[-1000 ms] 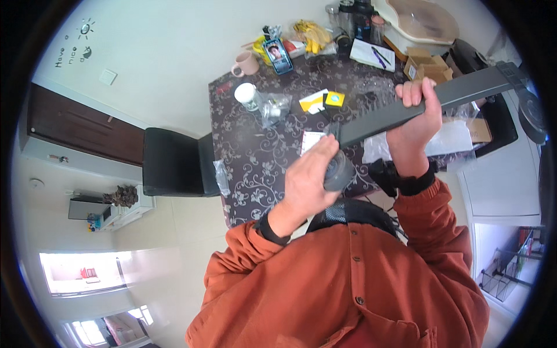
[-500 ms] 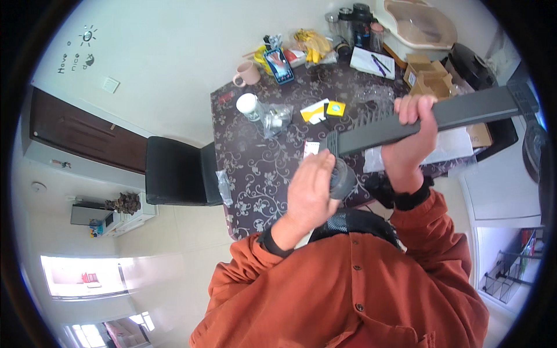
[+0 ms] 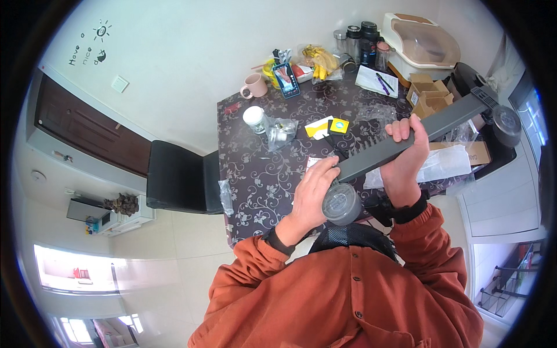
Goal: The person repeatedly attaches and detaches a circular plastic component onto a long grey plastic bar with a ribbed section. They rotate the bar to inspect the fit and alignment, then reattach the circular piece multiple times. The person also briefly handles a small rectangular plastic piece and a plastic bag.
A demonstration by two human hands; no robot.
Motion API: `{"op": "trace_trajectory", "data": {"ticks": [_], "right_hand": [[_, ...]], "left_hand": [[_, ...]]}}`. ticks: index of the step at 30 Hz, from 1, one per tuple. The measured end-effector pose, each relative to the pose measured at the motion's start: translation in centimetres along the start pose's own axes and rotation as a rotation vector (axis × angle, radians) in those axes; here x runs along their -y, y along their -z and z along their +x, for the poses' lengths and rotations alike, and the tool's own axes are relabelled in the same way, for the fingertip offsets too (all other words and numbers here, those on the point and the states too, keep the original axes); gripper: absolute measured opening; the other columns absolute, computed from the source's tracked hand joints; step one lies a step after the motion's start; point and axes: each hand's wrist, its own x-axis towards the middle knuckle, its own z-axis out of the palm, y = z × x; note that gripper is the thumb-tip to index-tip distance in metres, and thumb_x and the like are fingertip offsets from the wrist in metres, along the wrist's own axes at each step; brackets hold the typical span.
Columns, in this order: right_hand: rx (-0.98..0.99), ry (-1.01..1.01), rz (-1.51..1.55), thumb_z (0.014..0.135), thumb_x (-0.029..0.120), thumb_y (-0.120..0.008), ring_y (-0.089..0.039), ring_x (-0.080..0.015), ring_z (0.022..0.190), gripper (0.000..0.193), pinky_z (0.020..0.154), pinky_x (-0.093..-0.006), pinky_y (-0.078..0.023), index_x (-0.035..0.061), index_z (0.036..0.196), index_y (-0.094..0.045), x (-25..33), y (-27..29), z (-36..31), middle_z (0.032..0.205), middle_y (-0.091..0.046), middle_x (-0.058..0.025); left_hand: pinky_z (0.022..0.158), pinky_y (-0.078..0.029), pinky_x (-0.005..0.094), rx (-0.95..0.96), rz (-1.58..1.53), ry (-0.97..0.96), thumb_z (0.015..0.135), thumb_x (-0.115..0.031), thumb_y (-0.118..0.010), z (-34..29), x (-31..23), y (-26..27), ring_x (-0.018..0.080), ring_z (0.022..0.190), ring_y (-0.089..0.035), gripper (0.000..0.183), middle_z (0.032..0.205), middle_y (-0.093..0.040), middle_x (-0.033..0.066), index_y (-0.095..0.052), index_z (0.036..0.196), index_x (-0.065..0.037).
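Above the table's near side I hold a long dark grey bar-shaped rack [image 3: 447,122]. A row of short prongs sticks out along its far edge, and each end carries a round cup-like part, the near one a greyish cup [image 3: 342,204] and the far one a second round cup [image 3: 506,126]. My right hand [image 3: 405,152] is closed round the middle of the bar from below. My left hand [image 3: 312,194] grips its left end, fingers on top, beside the near cup. The bar slants up to the right.
On the patterned dark table [image 3: 261,191] are a white jar [image 3: 254,119], a clear plastic bag [image 3: 282,134], yellow cards [image 3: 339,126], a pink mug [image 3: 254,86], a phone [image 3: 286,80] and bananas [image 3: 320,62]. Open cardboard boxes [image 3: 432,101] stand right; a black chair [image 3: 177,177] is left.
The bar has turned, its left end dropping toward me and its far cup coming fully into view. Both hands keep hold of it. The view has shifted slightly.
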Motion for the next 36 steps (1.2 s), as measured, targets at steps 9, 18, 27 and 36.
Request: {"op": "trace_trajectory", "data": {"ticks": [9,18,27,36], "right_hand": [[-0.018,0.047,-0.439,0.086,0.016,-0.068,-0.048,-0.0118,0.087,0.035,0.082,-0.0282,-0.041,0.0042,0.11,-0.045,-2.6,1.6,1.2,0.091,-0.05,-0.0019],[0.239,-0.153,-0.633,0.086,0.017,-0.07,-0.048,-0.0128,0.103,0.05,0.091,-0.025,-0.04,-0.0025,0.121,-0.04,-2.6,1.5,1.1,0.107,-0.048,-0.0065],[0.146,-0.19,-0.661,0.088,0.019,-0.066,-0.018,-0.0324,0.144,0.077,0.114,-0.0379,-0.021,-0.0045,0.145,-0.021,-2.3,3.1,1.6,0.153,-0.019,-0.0236],[0.564,-0.206,-1.077,0.09,0.032,-0.064,-0.064,-0.0167,0.092,0.04,0.079,-0.0272,-0.049,-0.0018,0.111,-0.061,-3.3,4.9,2.3,0.103,-0.066,-0.012]], "left_hand": [[0.074,-0.053,0.0359,-0.014,-0.082,0.174,0.073,-0.003,-0.068,-0.8,0.8,-1.0,0.032,0.091,-0.065,0.034,0.1,-0.066,0.0133,-0.059,0.105,-0.003],[0.063,-0.051,0.0398,-0.084,-0.064,0.386,0.086,-0.008,-0.063,-1.0,1.0,-1.0,0.0404,0.075,-0.064,0.018,0.087,-0.063,0.0199,-0.063,0.104,-0.002],[0.062,-0.051,0.0463,-0.025,0.138,0.444,0.089,-0.015,-0.061,-0.1,3.5,1.3,0.0433,0.073,-0.063,0.026,0.079,-0.063,0.0243,-0.057,0.11,-0.001],[0.062,-0.049,0.05,0.379,0.348,0.516,0.091,-0.025,-0.059,2.7,4.5,7.5,0.0445,0.071,-0.062,0.031,0.073,-0.063,0.0254,-0.056,0.104,0.003]]}}
